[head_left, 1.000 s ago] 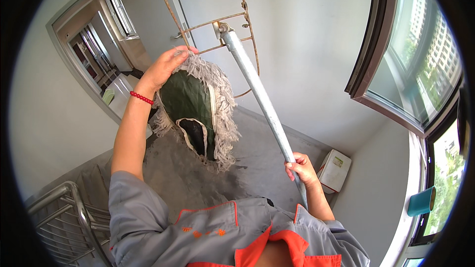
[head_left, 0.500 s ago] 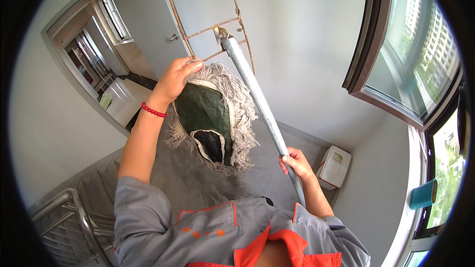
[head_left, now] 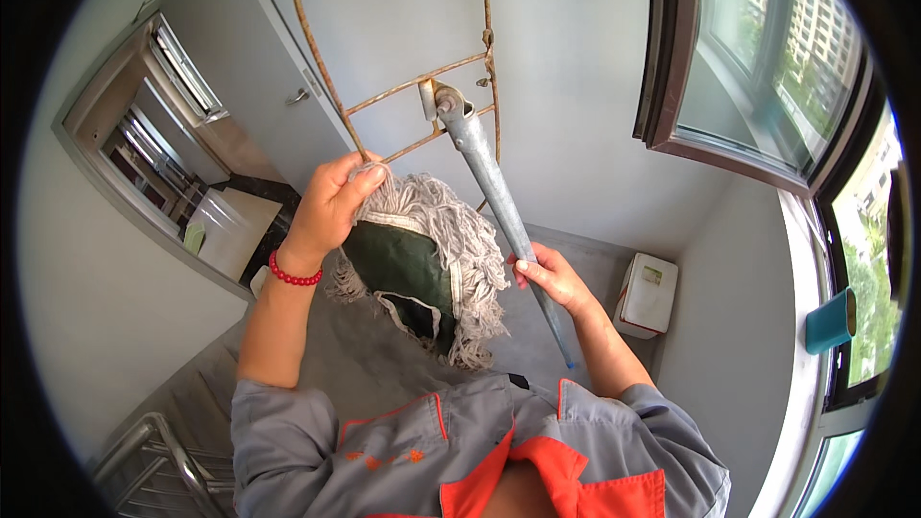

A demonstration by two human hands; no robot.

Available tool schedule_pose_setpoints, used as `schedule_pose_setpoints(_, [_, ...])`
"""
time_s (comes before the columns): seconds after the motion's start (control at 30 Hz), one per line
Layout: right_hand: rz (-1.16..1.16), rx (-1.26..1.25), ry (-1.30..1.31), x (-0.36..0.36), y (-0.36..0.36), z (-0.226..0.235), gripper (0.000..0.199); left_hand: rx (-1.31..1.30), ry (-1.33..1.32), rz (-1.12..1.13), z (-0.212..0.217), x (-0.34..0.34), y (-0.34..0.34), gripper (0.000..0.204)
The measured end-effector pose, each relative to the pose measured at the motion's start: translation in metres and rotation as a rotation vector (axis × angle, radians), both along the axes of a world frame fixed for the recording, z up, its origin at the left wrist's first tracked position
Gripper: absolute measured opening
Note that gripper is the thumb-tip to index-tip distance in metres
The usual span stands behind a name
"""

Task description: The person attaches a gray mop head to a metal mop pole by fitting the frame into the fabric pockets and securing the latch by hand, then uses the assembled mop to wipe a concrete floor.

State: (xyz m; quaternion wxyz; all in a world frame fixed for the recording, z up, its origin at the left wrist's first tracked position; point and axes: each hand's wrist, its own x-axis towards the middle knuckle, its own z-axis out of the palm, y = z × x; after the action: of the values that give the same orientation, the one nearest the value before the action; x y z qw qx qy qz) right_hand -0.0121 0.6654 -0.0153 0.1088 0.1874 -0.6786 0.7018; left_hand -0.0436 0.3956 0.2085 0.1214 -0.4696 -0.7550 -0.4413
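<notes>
Your left hand (head_left: pixel 331 200) pinches the top edge of the mop head (head_left: pixel 422 264), which hangs just left of the metal pole (head_left: pixel 499 201); your right hand (head_left: pixel 554 280) is wrapped around that pole. The pole's long axis runs from the rusty wire frame (head_left: pixel 403 86) down toward you. A loose pinch could let the heavy fringe slide free of the frame.

Floor (head_left: pixel 384 355): grey, matte, centre and lower left of frame. Directly on it: white box-shaped container (head_left: pixel 648 295), right of centre, standing against the wall corner.
</notes>
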Motion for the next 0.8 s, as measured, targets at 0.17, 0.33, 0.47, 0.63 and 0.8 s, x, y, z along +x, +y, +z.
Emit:
schedule_pose_setpoints(0.17, [-0.022, 0.074, 0.078, -0.017, 0.014, 0.021, 0.046, -0.060, 0.089, 0.028, 0.010, -0.009, 0.002, 0.022])
schedule_pose_setpoints(0.33, [-0.298, -0.077, 0.376, -0.016, 0.029, 0.131, 0.050, -0.095, 0.144, 0.000, 0.030, -0.006, 0.011, 0.022])
schedule_pose_setpoints(0.47, [-0.210, -0.303, 0.417, -0.013, 0.018, 0.199, 0.036, -0.077, 0.242, -0.082, 0.036, -0.005, 0.022, 0.018])
schedule_pose_setpoints(0.63, [-0.174, -0.483, 0.388, 0.003, 0.024, 0.198, 0.010, -0.154, 0.172, -0.051, 0.029, 0.004, 0.043, 0.017])
schedule_pose_setpoints(0.8, [-0.346, -0.402, 0.375, 0.006, 0.028, 0.184, 0.007, -0.141, 0.189, -0.087, 0.016, 0.010, 0.058, 0.017])
